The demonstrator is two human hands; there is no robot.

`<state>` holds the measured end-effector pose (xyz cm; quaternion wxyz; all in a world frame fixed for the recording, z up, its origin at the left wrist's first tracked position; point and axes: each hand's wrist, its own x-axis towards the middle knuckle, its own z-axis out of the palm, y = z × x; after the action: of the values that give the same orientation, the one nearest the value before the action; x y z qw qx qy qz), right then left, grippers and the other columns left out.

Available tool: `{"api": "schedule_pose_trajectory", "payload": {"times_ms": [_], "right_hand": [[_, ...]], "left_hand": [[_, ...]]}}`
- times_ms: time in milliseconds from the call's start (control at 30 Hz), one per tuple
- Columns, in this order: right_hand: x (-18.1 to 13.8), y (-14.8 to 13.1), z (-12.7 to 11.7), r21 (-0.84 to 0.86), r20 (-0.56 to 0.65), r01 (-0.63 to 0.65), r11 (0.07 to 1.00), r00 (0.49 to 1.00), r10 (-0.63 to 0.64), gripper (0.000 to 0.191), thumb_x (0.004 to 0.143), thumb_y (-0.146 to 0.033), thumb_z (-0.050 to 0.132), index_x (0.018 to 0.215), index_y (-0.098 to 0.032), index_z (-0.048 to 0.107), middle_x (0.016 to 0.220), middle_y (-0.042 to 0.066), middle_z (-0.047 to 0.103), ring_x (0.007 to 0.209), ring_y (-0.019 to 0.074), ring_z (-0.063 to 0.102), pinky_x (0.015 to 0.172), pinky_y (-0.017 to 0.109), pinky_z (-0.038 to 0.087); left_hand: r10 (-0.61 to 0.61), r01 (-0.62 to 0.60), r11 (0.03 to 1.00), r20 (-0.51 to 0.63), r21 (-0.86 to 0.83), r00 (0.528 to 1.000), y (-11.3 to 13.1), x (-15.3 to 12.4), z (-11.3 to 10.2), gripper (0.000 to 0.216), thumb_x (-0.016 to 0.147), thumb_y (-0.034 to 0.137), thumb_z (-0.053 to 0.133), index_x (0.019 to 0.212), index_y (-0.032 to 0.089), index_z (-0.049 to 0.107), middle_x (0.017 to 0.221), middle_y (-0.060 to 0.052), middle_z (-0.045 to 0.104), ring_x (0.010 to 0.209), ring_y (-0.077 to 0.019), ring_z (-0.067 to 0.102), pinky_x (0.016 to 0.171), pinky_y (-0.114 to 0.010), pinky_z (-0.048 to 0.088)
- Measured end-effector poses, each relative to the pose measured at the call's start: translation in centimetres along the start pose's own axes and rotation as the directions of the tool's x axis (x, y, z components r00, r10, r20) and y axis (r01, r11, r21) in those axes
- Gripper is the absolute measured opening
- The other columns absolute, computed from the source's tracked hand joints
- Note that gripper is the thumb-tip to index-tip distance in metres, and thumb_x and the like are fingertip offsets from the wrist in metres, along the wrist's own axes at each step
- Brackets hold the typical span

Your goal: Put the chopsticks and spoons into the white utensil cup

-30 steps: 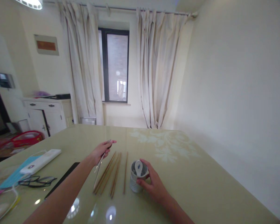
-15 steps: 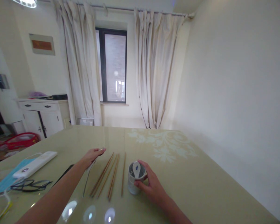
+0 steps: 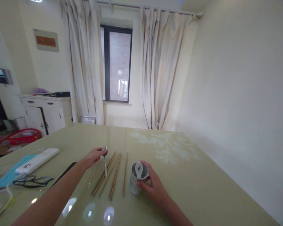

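My left hand is closed, pinching a metal spoon by its bowl, so the handle points down over the chopsticks. Beside it a thin pale metal rod slants down from under my fingers; its upper end is hidden. Several wooden chopsticks lie on the table, roughly lengthwise, with one lone chopstick apart at the right. My right hand is wrapped round the right side of a grey-white cup. A white ceramic spoon with a blue mark stands in that cup.
On the left of the glossy table lie black-framed glasses, a white power strip-like device, a blue mask-like sheet and a dark flat object. A wall borders the right side.
My left hand has shifted slightly right, and the metal spoon now shows hanging from its fingers over the chopsticks. My right hand stays on the cup. The camera view has turned a little.
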<state>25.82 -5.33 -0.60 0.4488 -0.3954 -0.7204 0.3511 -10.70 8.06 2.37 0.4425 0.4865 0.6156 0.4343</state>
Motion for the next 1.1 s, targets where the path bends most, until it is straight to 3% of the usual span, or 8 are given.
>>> {"api": "schedule_pose_trajectory", "payload": {"times_ms": [300, 467, 633, 800, 933, 1100], "right_hand": [[0.1, -0.4, -0.2, -0.014, 0.004, 0.011, 1.0, 1.0, -0.011, 0.072, 0.092, -0.045, 0.077, 0.155, -0.025, 0.049, 0.152, 0.017, 0.059, 0.125, 0.0337, 0.065, 0.094, 0.043, 0.057], [0.1, -0.3, -0.1, -0.003, 0.004, 0.008, 1.0, 1.0, -0.008, 0.072, 0.092, -0.047, 0.077, 0.156, -0.026, 0.049, 0.152, 0.016, 0.06, 0.123, 0.0335, 0.066, 0.094, 0.044, 0.057], [0.0, -0.4, -0.2, -0.002, 0.003, -0.002, 1.0, 1.0, 0.002, 0.072, 0.092, -0.047, 0.077, 0.156, -0.026, 0.049, 0.154, 0.017, 0.057, 0.128, 0.0352, 0.063, 0.095, 0.045, 0.057], [0.1, -0.6, -0.2, 0.015, 0.009, -0.003, 1.0, 1.0, 0.003, 0.073, 0.092, -0.049, 0.077, 0.156, -0.026, 0.049, 0.151, 0.017, 0.06, 0.125, 0.0353, 0.065, 0.095, 0.045, 0.057], [0.1, -0.6, -0.1, 0.008, 0.005, -0.01, 1.0, 1.0, 0.01, 0.073, 0.092, -0.049, 0.077, 0.155, -0.026, 0.05, 0.151, 0.017, 0.06, 0.124, 0.034, 0.066, 0.095, 0.045, 0.057], [0.1, -0.5, -0.1, 0.003, 0.001, 0.006, 1.0, 1.0, -0.006, 0.074, 0.092, -0.047, 0.078, 0.156, -0.025, 0.049, 0.153, 0.017, 0.059, 0.128, 0.0339, 0.064, 0.096, 0.043, 0.057]], "left_hand": [[0.003, -0.003, 0.998, -0.009, 0.063, 1.0, -0.8, -0.1, 0.1, 0.071, 0.031, 0.07, 0.09, 0.072, 0.016, 0.073, 0.062, -0.001, 0.067, 0.049, -0.0096, 0.041, 0.049, -0.025, 0.022], [0.013, -0.002, 0.99, -0.077, 0.143, 0.997, -1.1, 0.1, -0.1, 0.055, 0.039, 0.058, 0.091, 0.07, 0.018, 0.069, 0.061, -0.002, 0.07, 0.055, -0.017, 0.056, 0.052, -0.026, 0.031], [0.047, -0.018, 0.971, -0.116, 0.238, 0.992, -1.6, 0.0, 0.4, 0.04, 0.044, 0.04, 0.09, 0.067, 0.022, 0.063, 0.062, -0.002, 0.071, 0.072, -0.0251, 0.07, 0.065, -0.029, 0.044], [0.065, -0.005, 0.944, -0.172, 0.33, 0.983, -1.6, -0.1, 0.9, 0.038, 0.045, 0.035, 0.088, 0.067, 0.023, 0.06, 0.06, 0.0, 0.066, 0.077, -0.0285, 0.07, 0.067, -0.03, 0.043], [0.055, 0.023, 0.938, -0.215, 0.346, 0.975, -1.0, -0.1, 0.5, 0.029, 0.056, 0.038, 0.08, 0.066, 0.024, 0.057, 0.063, -0.001, 0.064, 0.082, -0.0291, 0.068, 0.065, -0.03, 0.04], [0.003, 0.044, 0.953, -0.153, 0.301, 0.988, 0.5, -0.1, 0.0, 0.018, 0.061, 0.034, 0.072, 0.065, 0.023, 0.058, 0.067, -0.003, 0.066, 0.078, -0.0275, 0.065, 0.06, -0.03, 0.04]]}}
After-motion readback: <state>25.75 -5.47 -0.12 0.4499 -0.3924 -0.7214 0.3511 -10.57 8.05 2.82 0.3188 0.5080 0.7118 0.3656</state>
